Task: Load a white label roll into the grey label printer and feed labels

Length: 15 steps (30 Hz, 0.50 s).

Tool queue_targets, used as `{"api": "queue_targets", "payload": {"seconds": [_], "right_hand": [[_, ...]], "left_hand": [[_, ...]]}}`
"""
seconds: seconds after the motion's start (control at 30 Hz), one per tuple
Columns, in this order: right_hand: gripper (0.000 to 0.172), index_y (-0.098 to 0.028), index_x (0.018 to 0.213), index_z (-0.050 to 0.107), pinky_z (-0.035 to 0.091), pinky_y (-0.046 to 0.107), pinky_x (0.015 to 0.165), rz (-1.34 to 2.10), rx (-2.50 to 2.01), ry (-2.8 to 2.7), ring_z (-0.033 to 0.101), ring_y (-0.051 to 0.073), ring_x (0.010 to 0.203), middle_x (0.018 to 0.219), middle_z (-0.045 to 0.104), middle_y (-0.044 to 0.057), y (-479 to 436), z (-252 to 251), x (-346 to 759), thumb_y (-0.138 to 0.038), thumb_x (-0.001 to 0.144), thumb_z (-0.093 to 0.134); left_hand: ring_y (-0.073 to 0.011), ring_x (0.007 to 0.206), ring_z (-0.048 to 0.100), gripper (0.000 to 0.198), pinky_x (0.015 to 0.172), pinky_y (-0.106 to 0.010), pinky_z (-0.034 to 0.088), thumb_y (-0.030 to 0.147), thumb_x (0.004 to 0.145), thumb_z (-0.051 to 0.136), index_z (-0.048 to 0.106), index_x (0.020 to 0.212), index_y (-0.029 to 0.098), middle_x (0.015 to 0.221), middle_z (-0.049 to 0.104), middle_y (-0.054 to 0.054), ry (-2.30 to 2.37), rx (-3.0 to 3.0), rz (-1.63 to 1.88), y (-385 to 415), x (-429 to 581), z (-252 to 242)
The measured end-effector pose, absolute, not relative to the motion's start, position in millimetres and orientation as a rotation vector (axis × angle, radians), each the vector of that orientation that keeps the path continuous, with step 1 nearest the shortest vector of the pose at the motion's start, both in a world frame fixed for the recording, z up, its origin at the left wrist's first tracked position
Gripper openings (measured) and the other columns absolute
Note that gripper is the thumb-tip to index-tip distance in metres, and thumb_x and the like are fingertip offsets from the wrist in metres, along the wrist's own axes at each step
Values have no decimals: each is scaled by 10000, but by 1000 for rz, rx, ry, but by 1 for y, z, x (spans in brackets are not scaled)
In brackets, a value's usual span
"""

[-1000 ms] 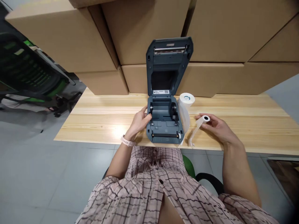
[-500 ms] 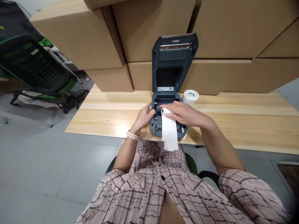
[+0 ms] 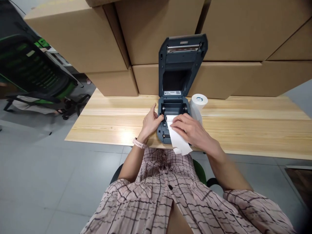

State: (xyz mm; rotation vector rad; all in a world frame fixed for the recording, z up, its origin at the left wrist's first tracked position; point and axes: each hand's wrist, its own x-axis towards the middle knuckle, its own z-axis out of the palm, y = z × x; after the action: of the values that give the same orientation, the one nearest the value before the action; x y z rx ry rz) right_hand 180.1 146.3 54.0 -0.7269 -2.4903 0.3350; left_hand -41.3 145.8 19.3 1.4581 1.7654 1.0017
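A slim white paper roll (image 3: pixel 171 118) is seen over an opened, dark blue-grey plastic printer (image 3: pixel 172 99), its long axis laid crosswise, its loose strip (image 3: pixel 179 139) draped past the front. Its right end is covered by the bent fingers of the nearer right hand (image 3: pixel 190 130); whether it is gripped cannot be told. The printer's left rim is touched by the loosely spread left hand (image 3: pixel 151 124)

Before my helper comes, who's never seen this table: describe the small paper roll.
On the wooden table stands a dark printer with its lid raised. Over its open base is the small paper roll, its strip trailing toward the near table edge. Unlike the fatter roll upright beside the printer, it lies sideways.
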Motion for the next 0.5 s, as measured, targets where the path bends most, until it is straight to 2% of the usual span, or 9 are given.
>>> {"api": "queue_targets", "payload": {"seconds": [0.07,0.13,0.2,0.27,0.4,0.5], "right_hand": [[299,-205,1101,778,580,469,909,343,-749,-2462,657,275,1040,1160,749,125,133,50,182,-278,1100,488],[279,-214,1197,759,573,507,993,326,-779,-2419,656,288,1151,1285,743,119,121,45,182,-271,1096,505],[285,-211,1262,739,564,532,1046,281,-805,-2387,644,298,1212,1372,730,114,111,39,180,-260,1091,516],[296,-205,1285,734,576,531,1027,217,-846,-2362,647,304,1179,1403,727,115,104,34,176,-250,1087,519],[329,-218,1313,731,583,532,926,143,-957,-2339,644,323,1092,1432,715,119,96,28,166,-258,1084,498],[340,-221,1331,717,565,526,877,110,-1004,-2340,648,325,1050,1430,716,122,92,29,161,-271,1088,484]], "left_hand": [[-210,869,622,816,850,-366,464,407,895,649,404,1631,156,1016,717,-70,1752,1437,1030,146,-40,16],[-235,1006,647,819,905,-381,492,399,891,659,397,1628,157,1244,704,-134,1713,1409,1100,147,-39,11],[-285,1242,608,829,973,-401,506,383,885,672,378,1632,176,1494,588,-183,1666,1385,1186,148,-39,4],[-324,1439,494,831,1056,-438,491,362,879,689,370,1632,215,1637,466,-183,1636,1388,1240,150,-39,-1],[-346,1556,384,824,1226,-520,361,330,868,736,393,1615,269,1688,425,-150,1616,1458,1282,152,-40,-5],[-339,1575,365,803,1272,-520,304,328,875,743,412,1604,276,1684,439,-136,1595,1488,1313,153,-40,-4]]}}
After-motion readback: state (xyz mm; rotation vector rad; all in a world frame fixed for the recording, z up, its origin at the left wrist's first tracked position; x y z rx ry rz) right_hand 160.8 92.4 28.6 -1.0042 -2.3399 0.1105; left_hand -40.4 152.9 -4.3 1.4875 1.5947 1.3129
